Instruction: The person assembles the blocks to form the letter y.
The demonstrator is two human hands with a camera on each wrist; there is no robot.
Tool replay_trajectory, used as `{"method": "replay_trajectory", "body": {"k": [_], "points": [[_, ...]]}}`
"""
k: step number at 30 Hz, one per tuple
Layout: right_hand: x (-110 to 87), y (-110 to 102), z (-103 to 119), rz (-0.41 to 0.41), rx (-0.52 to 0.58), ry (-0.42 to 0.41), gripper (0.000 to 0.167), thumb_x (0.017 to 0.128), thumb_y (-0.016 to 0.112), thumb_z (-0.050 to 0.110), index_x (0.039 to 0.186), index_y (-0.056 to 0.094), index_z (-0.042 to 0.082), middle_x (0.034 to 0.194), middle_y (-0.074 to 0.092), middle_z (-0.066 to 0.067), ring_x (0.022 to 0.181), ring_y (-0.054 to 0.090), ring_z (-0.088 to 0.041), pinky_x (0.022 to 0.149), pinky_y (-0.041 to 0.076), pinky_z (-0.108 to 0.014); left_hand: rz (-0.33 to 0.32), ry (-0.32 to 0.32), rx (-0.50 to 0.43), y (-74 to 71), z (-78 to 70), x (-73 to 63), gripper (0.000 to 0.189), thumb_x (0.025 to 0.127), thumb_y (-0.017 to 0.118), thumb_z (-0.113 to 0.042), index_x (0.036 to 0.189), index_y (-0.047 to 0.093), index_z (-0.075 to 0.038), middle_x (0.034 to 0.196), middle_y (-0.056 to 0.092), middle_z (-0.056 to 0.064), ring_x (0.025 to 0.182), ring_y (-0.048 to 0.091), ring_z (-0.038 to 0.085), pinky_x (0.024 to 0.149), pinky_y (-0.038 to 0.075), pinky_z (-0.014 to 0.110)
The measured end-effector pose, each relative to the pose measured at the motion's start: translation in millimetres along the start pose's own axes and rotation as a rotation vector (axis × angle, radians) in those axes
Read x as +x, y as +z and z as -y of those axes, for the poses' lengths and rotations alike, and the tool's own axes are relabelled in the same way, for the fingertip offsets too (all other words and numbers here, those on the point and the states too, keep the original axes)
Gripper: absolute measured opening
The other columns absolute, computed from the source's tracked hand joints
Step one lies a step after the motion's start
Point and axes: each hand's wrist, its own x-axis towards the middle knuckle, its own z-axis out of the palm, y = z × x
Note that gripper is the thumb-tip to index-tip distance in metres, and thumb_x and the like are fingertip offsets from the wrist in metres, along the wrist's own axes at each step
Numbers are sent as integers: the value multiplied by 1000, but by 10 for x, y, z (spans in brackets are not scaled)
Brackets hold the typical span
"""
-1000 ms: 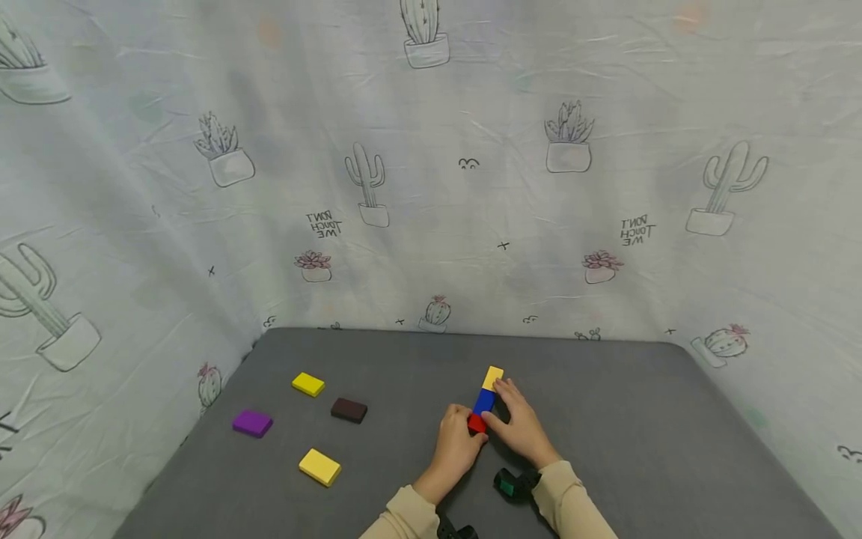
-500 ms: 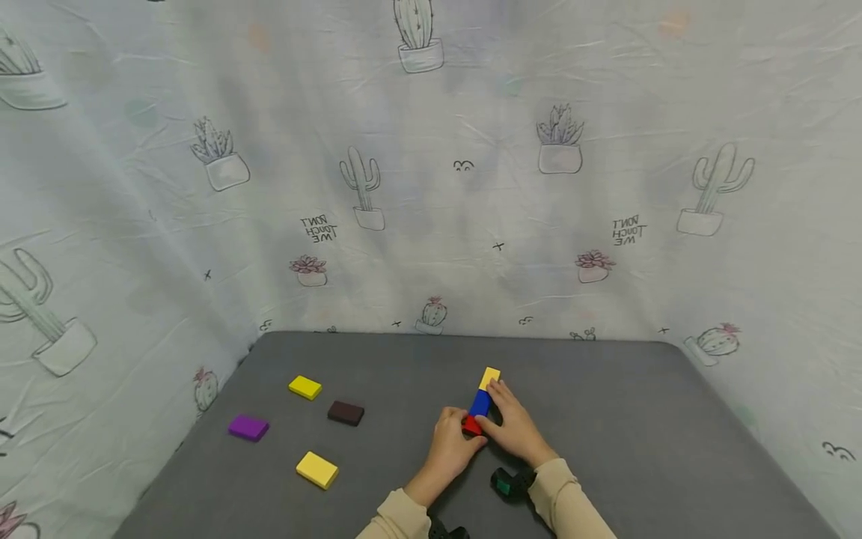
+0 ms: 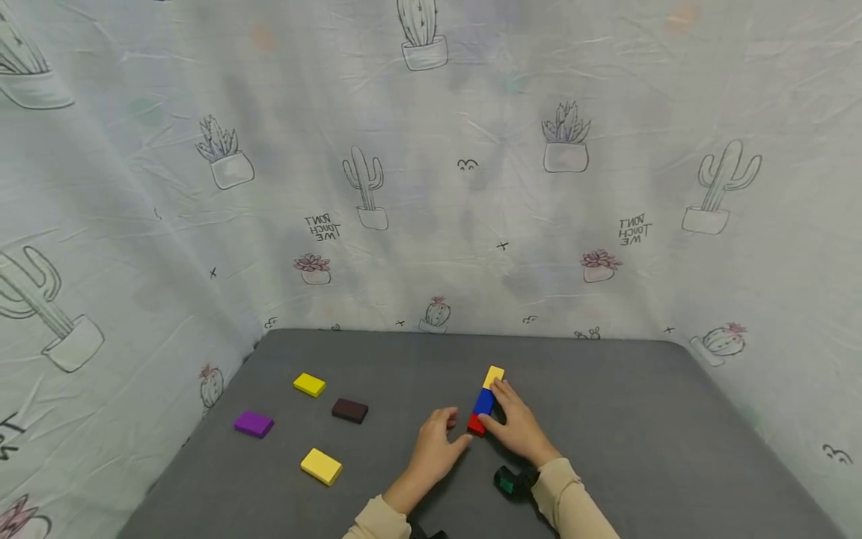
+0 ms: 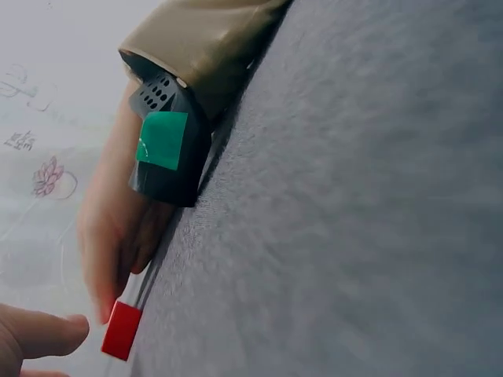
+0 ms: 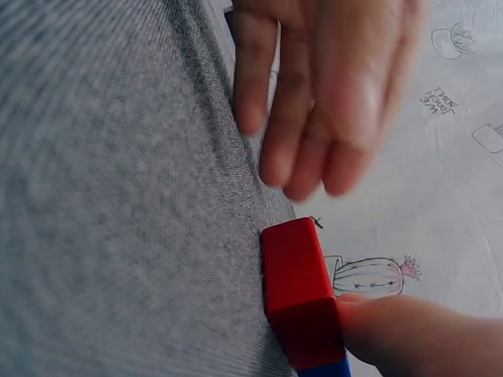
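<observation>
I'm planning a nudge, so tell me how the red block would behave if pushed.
The red block is probably stiff, given its crisp edges. Its flat faces suggest sliding rather than rolling. Pushed toward the adjoining blue block, it would likely shove it along.

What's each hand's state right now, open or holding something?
Left hand: open, holding nothing, apart from the red block.
Right hand: open, thumb touching the red block, fingers at the row's yellow end block.

Head view looks forward-down across the grey fabric bench (image 3: pixel 626 434); close, seemingly sideways wrist views share the red rectangular block (image 5: pixel 299 267).
</observation>
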Motion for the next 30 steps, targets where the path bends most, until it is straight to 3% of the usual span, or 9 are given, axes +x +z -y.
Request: {"method": "replay_trajectory", "body": {"k": [5,13,19,25,30], "points": [[4,-8,36,12,3,3,72,90,62,40,144,37,-1,151,32,-18,142,24,-35,112,26,-55,12,-13,18,-138,66,-107,45,83,73,-18,119,57,4,111,61,14,100,61,27,83,52,41],[-13,10,15,35,3,24,72,91,61,42,144,37,0,152,29,-20,142,23,-37,111,26,-56,-23,-5,43,-358,170,-312,42,83,73,-18,118,59,2,107,62,11,96,61,25,80,52,35],[-12,-17,-2,26,20,11,72,90,61,40,144,36,-1,152,28,-21,142,22,-37,111,25,-57,-22,-4,44,-469,202,-446,43,84,72,-20,119,58,2,109,62,11,100,61,26,85,52,39],[-10,-34,2,35,18,2,72,91,61,40,145,34,-1,153,26,-21,142,22,-38,111,26,-57,-67,-48,56,-671,287,-596,45,86,70,-22,123,56,0,115,60,11,107,60,27,91,50,40],[-32,-15,13,47,25,0,73,91,60,40,145,33,-1,153,27,-21,142,21,-38,111,25,-57,-181,-64,66,-887,347,-754,45,85,71,-19,122,56,0,117,60,12,109,59,28,92,50,39]]}}
